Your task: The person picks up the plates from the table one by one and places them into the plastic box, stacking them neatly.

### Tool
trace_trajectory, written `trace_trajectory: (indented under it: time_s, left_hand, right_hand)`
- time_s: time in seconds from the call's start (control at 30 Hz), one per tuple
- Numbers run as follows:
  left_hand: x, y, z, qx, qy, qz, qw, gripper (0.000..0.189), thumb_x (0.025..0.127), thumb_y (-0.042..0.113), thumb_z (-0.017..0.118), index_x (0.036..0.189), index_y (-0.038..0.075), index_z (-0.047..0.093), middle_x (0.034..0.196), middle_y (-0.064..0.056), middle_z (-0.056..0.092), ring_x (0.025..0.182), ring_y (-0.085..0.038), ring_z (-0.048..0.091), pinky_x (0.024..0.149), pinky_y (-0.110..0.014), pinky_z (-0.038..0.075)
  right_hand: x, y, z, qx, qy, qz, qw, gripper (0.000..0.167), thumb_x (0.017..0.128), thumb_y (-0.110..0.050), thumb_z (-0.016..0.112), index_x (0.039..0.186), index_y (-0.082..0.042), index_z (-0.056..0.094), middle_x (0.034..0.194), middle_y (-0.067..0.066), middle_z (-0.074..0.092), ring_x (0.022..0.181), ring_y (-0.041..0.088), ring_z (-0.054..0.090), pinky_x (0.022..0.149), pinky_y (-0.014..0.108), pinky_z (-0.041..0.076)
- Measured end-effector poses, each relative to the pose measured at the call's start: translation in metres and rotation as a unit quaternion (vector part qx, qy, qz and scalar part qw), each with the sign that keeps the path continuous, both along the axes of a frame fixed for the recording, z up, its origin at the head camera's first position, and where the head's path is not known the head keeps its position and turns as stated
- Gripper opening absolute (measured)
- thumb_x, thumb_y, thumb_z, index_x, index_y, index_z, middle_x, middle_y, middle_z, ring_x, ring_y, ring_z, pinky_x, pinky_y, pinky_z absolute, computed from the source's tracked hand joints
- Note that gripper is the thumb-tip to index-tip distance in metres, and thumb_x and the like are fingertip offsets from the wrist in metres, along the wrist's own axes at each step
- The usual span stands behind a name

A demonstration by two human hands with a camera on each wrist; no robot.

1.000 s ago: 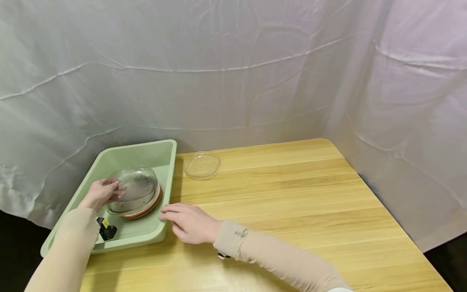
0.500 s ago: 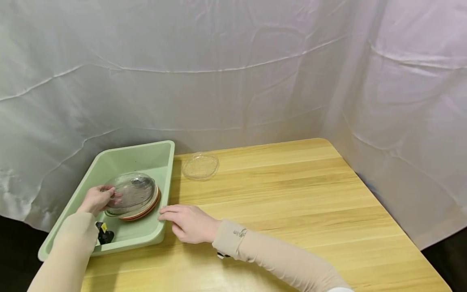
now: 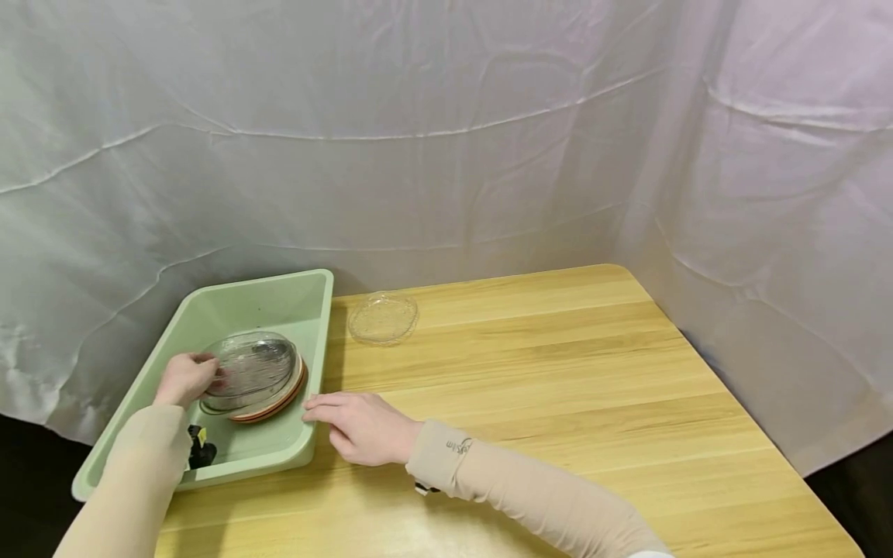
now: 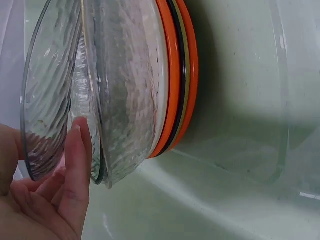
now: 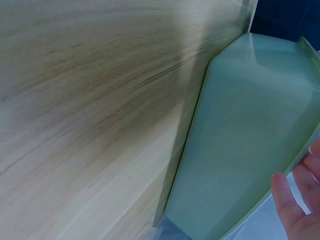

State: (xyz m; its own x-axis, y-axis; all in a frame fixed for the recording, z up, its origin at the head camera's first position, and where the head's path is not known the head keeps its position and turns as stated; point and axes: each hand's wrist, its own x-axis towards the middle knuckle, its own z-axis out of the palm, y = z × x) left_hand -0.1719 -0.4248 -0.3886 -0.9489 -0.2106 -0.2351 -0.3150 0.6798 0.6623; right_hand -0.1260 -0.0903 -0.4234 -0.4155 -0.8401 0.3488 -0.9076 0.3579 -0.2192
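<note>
At the left, my left hand [image 3: 187, 378] pinches the edge of a clear glass plate [image 3: 254, 360] between thumb and fingers. In the left wrist view this ridged glass plate [image 4: 47, 95] tilts away from the stack under it. Right below are more clear glass dishes [image 4: 127, 95], then a pale rim and orange [image 4: 173, 75] and black-rimmed plates. The stack lies inside a green basin [image 3: 322, 333]. My right hand [image 3: 366, 428] touches the basin's right rim with extended fingertips, its thumb held apart outside the wall. Another clear scalloped plate [image 3: 384, 318] lies on the table behind.
A wooden table [image 3: 544, 387] stretches to the right of the basin. Grey cloth [image 3: 418, 155] hangs behind it and along the right side. A small black device with a yellow patch [image 3: 201, 449] shows beside the left wrist, over the basin's near end.
My left hand has lowered the glass plate from a raised tilt down close over the stack. The right hand stays at the basin's rim.
</note>
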Motion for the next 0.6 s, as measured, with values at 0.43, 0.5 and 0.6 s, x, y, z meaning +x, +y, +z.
trace_trajectory:
  time_s: [0.43, 0.5, 0.6]
  left_hand:
    - [0.0011, -0.0004, 0.0021, -0.17, 0.0, 0.031, 0.9849, 0.055, 0.088, 0.013, 0.04, 0.137, -0.006, 0.052, 0.146, -0.036, 0.044, 0.122, -0.057, 0.049, 0.075, -0.046, 0.048]
    - [0.0006, -0.0013, 0.0003, -0.18, -0.002, 0.033, 0.9831, 0.053, 0.09, 0.015, 0.038, 0.137, -0.005, 0.053, 0.146, -0.036, 0.044, 0.123, -0.058, 0.048, 0.079, -0.05, 0.049]
    - [-0.0007, -0.0027, -0.0027, -0.189, -0.01, 0.04, 0.9811, 0.053, 0.092, 0.017, 0.038, 0.139, -0.003, 0.053, 0.146, -0.035, 0.044, 0.124, -0.06, 0.047, 0.085, -0.057, 0.049]
  right_hand:
    - [-0.0017, -0.0004, 0.0019, -0.005, 0.0, 0.002, 1.0, 0.041, 0.094, -0.004, 0.053, 0.133, -0.013, 0.064, 0.144, 0.001, 0.061, 0.135, 0.011, 0.057, 0.111, 0.02, 0.045]
    - [-0.0022, -0.0006, 0.0019, -0.005, -0.001, 0.001, 1.0, 0.041, 0.094, -0.004, 0.053, 0.133, -0.013, 0.065, 0.144, 0.001, 0.061, 0.135, 0.01, 0.057, 0.111, 0.02, 0.045]
    - [-0.0023, -0.0006, 0.0018, -0.005, -0.004, 0.002, 1.0, 0.041, 0.094, -0.004, 0.053, 0.133, -0.013, 0.065, 0.144, 0.001, 0.061, 0.135, 0.01, 0.057, 0.112, 0.02, 0.045]
